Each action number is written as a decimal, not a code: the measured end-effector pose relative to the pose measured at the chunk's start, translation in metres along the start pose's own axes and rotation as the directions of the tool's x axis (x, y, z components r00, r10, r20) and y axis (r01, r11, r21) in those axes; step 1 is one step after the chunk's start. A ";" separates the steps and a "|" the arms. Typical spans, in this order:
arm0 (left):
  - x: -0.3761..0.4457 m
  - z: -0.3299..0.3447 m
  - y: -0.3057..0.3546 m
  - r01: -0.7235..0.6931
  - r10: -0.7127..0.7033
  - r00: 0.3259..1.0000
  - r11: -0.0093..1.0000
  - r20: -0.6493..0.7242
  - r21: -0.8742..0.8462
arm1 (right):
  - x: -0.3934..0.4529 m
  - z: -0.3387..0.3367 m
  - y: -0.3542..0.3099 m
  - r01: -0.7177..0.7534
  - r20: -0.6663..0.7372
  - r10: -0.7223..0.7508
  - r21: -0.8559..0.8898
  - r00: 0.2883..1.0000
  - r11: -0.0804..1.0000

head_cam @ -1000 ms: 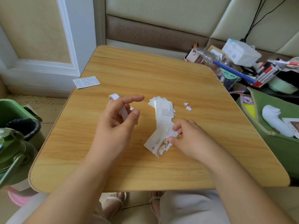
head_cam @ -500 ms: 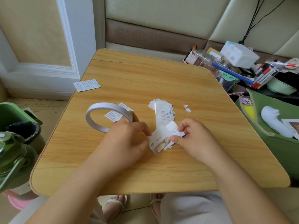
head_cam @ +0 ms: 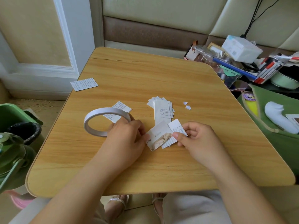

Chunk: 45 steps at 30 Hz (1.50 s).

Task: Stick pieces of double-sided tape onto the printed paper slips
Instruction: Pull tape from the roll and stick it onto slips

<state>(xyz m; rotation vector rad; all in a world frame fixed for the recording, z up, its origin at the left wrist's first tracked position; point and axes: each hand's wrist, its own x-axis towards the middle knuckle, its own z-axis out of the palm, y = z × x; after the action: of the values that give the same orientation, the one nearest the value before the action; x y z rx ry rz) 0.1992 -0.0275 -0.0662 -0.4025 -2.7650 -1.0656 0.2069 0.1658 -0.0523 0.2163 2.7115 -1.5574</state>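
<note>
On the wooden table [head_cam: 161,75], left of the tape roll [head_cam: 97,118], a printed sheet [head_cam: 84,84] lies at the far edge. The roll stands tilted on its rim, the left hand [head_cam: 125,139] holding its right side; its fingers curl under, so the grip is hidden. Right of the roll, the right hand [head_cam: 196,141] pinches a printed slip [head_cam: 177,126] between thumb and forefinger, over a small bundle of slips [head_cam: 159,137]. Beyond them lies a stack of slips [head_cam: 162,107], then two paper scraps [head_cam: 186,105].

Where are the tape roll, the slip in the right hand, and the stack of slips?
tape roll [head_cam: 94,114], head view, on its white outer band.
slip in the right hand [head_cam: 176,126], head view, on its printed face.
stack of slips [head_cam: 162,110], head view, on the top slip.
</note>
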 end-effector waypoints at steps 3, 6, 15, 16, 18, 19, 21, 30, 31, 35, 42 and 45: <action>0.001 -0.007 0.001 0.088 -0.090 0.996 0.987 -0.014 -0.134 | -0.001 -0.002 0.004 0.003 -0.028 -0.003 0.013 1.000 1.000; 0.002 -0.015 -0.002 0.219 -0.249 0.967 0.923 -0.057 -0.317 | -0.003 -0.006 0.009 0.022 -0.110 -0.019 0.027 0.994 0.999; 0.011 -0.027 -0.005 0.186 -0.307 0.943 0.801 -0.124 -0.569 | -0.012 -0.018 -0.023 0.210 -0.138 -0.172 0.340 0.975 0.917; 0.013 -0.028 -0.004 0.175 -0.301 0.944 0.800 -0.133 -0.574 | -0.011 -0.016 -0.028 0.232 -0.118 -0.204 0.323 0.972 0.918; 0.018 -0.031 0.000 0.153 -0.287 0.947 0.802 -0.147 -0.578 | -0.005 -0.012 -0.037 0.272 -0.069 -0.263 0.273 0.962 0.923; 0.022 -0.032 0.001 0.148 -0.282 0.948 0.800 -0.146 -0.582 | 0.001 -0.010 -0.042 0.273 -0.048 -0.271 0.278 0.961 0.921; 0.031 -0.036 0.005 0.137 -0.264 0.955 0.797 -0.135 -0.588 | 0.013 -0.010 -0.049 0.247 -0.005 -0.260 0.327 0.966 0.912; 0.070 -0.039 0.029 0.082 -0.201 0.971 0.795 -0.133 -0.601 | 0.050 -0.013 -0.063 0.209 -0.074 -0.197 0.456 0.978 0.865; 0.073 -0.037 0.031 0.076 -0.195 0.972 0.783 -0.128 -0.617 | 0.052 -0.014 -0.063 0.211 -0.089 -0.192 0.459 0.977 0.863; 0.078 -0.026 0.035 0.096 -0.220 0.972 0.681 -0.077 -0.726 | 0.058 -0.016 -0.058 0.219 -0.128 -0.178 0.498 0.976 0.839; 0.074 -0.015 0.032 0.161 -0.267 0.964 0.593 -0.004 -0.789 | 0.063 -0.012 -0.043 0.147 -0.117 -0.095 0.599 0.989 0.787; 0.071 -0.014 0.030 0.198 -0.281 0.959 0.610 0.024 -0.767 | 0.061 -0.007 -0.041 0.116 -0.080 -0.085 0.602 0.993 0.790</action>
<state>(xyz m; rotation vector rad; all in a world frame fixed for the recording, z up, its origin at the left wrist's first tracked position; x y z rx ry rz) 0.1412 -0.0018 -0.0207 -0.0346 -2.1570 -2.2578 0.1421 0.1586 -0.0182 0.1067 2.1759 -2.4442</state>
